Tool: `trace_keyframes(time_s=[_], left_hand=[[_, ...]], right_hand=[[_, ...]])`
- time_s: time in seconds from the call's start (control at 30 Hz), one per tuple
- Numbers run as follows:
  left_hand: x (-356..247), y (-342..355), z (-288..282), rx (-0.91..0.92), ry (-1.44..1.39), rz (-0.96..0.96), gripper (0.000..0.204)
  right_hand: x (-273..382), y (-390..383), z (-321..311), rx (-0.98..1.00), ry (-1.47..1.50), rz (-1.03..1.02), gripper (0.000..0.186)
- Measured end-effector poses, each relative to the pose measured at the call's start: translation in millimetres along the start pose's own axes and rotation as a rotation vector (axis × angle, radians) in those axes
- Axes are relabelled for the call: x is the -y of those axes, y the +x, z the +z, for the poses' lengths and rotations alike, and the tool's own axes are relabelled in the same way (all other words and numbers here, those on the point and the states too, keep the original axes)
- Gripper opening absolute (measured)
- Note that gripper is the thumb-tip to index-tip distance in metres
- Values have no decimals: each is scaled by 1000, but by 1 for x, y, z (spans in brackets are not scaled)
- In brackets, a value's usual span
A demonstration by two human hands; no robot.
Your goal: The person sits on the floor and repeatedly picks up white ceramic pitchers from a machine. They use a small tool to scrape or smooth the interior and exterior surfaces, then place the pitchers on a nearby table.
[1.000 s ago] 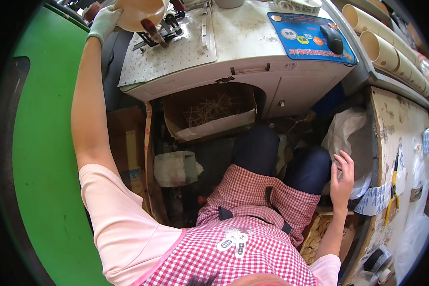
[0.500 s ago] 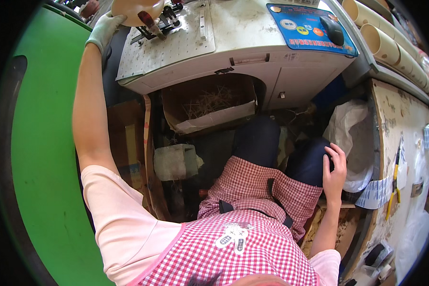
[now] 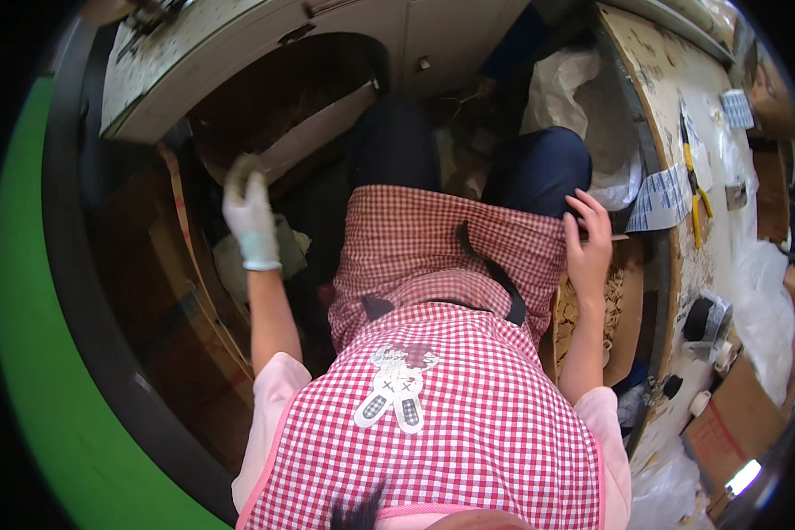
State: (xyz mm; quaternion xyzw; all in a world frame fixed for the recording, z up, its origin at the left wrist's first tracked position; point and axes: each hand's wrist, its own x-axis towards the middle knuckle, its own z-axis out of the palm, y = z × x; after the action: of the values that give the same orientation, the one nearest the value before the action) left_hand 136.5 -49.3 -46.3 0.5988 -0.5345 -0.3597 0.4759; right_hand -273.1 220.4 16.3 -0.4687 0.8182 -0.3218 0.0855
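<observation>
While the white cabinet (image 3: 459, 31) spanned the upper frame and the checked apron (image 3: 468, 389) the lower middle, a rounded tan piece (image 3: 104, 11) showed, cropped, at upper left. The gloved left hand (image 3: 250, 216) had just come off it to left of centre, so neither hand held it; blur hid that hand's grip. The right hand (image 3: 589, 238) lay at the apron's hem, fingers slightly apart, empty.
</observation>
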Motion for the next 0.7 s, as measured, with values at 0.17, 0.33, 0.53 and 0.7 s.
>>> trace_keyframes(time_s=[0.17,0.33,0.53,0.7], left_hand=[[72,-79,-35,17,196,-185,36],[98,-90,-89,-228,317,-154,36],[101,-87,-176,-455,353,-39,29],[120,-92,-232,-589,407,-49,24]], right_hand=[[9,-12,-12,-56,29,-79,20],[3,-10,27,-57,-23,-237,22],[29,4,35,-81,-90,-237,22],[36,25,76,-45,-8,-140,25]])
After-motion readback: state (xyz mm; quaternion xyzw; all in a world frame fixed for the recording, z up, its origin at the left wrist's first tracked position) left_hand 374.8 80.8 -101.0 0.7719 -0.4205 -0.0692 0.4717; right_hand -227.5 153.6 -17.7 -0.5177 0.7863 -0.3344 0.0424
